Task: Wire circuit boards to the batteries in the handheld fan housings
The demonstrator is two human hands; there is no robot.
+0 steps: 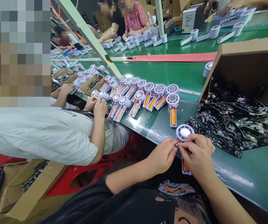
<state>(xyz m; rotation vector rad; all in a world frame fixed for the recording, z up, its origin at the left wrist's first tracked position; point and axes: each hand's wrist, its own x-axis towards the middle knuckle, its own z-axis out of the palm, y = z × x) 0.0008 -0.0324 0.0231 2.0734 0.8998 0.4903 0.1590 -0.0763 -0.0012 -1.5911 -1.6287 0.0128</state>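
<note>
At the table's near edge lies a handheld fan (184,132) with its housing open. It has a round pale-lavender head, and an orange battery (185,167) shows in its handle. My left hand (163,154) is closed in a pinch just below the head, with a small dark piece at its fingertips, too small to name. Against those fingertips, my right hand (198,154) pinches with thumb and forefinger over the handle. What it grips is hidden, and the hands cover the middle of the fan.
A tilted cardboard box (248,49) spills black circuit boards (234,121) at my right. Several open fans (149,87) stand in rows beyond my left hand. A co-worker's hands (100,107) work close by on the left. A green conveyor belt (162,73) runs behind.
</note>
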